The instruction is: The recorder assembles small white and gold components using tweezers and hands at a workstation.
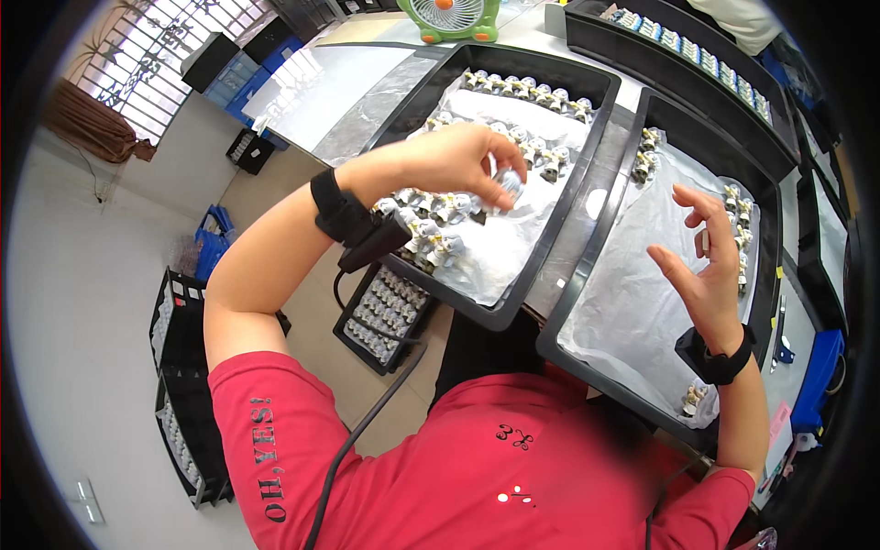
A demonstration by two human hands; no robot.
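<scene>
My left hand is above the left black tray, its thumb and fingers pinched on a small grey-and-white figurine. White liner sheet covers the tray's bottom, and rows of similar figurines stand along the far side, with more clustered near my left wrist. Over the right black tray hangs my right hand, thumb and fingers spread apart. That tray also has a white liner. A few figurines line its right side, others sit at its far left corner, and some lie near its front.
A green fan stands at the back. At the far right is a long black tray of blue-and-white pieces. Below the table is another filled tray. Black racks stand at left; a black cable crosses my left side.
</scene>
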